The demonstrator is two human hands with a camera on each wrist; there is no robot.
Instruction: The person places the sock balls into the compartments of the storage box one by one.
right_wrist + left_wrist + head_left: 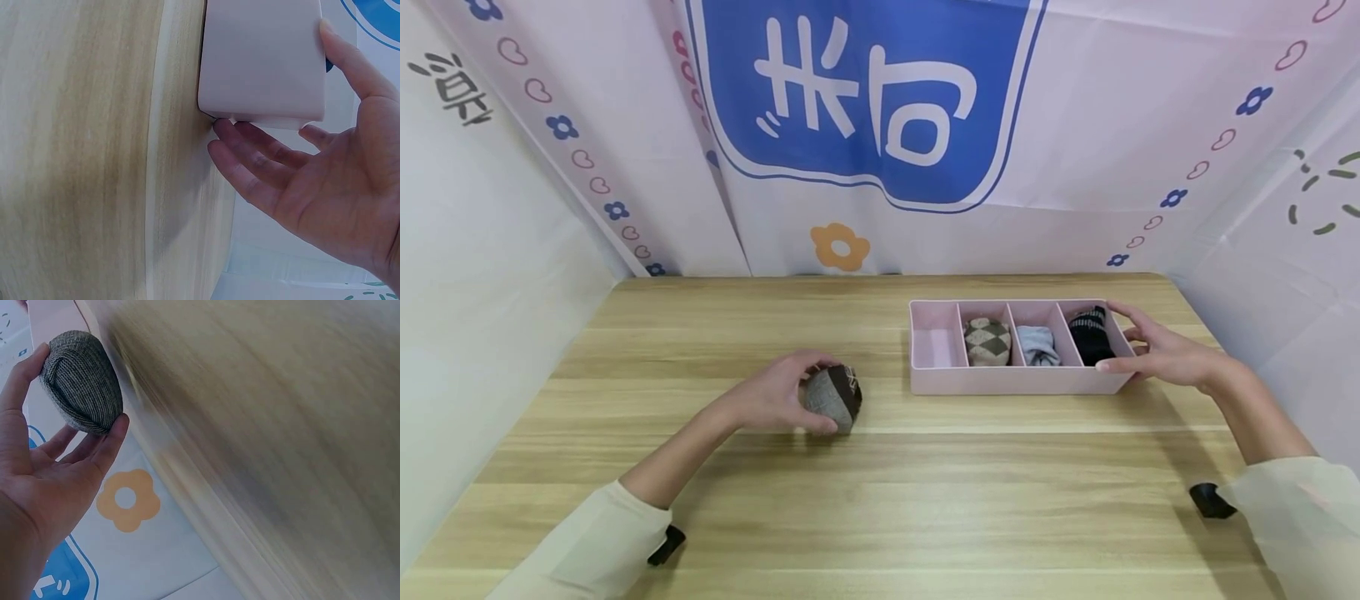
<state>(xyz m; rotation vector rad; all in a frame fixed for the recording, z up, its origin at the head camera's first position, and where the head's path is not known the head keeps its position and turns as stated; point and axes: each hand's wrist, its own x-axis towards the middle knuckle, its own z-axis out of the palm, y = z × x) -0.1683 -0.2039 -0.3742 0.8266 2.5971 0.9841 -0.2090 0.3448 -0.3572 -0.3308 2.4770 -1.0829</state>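
Note:
My left hand (pixel 778 396) grips a rolled-up sock (pixel 833 398), grey with a dark brown patterned part, just above the table left of the box. In the left wrist view, thumb and fingers span the ribbed grey sock (pixel 84 381). My right hand (pixel 1165 354) holds the right end of a pink divided box (pixel 1011 382), thumb at its front rim. The right wrist view has fingertips against the end of the box (pixel 262 56). From left to right, the compartments show a bare bottom, an argyle sock (pixel 988 342), a light grey sock (pixel 1038 345) and a black sock (pixel 1091 335).
Box and hands are over a light wood table (pixel 880 508). A white printed curtain (pixel 820 217) hangs behind its far edge, with pale sheets at both sides. Black straps (pixel 1212 500) show by the sleeves.

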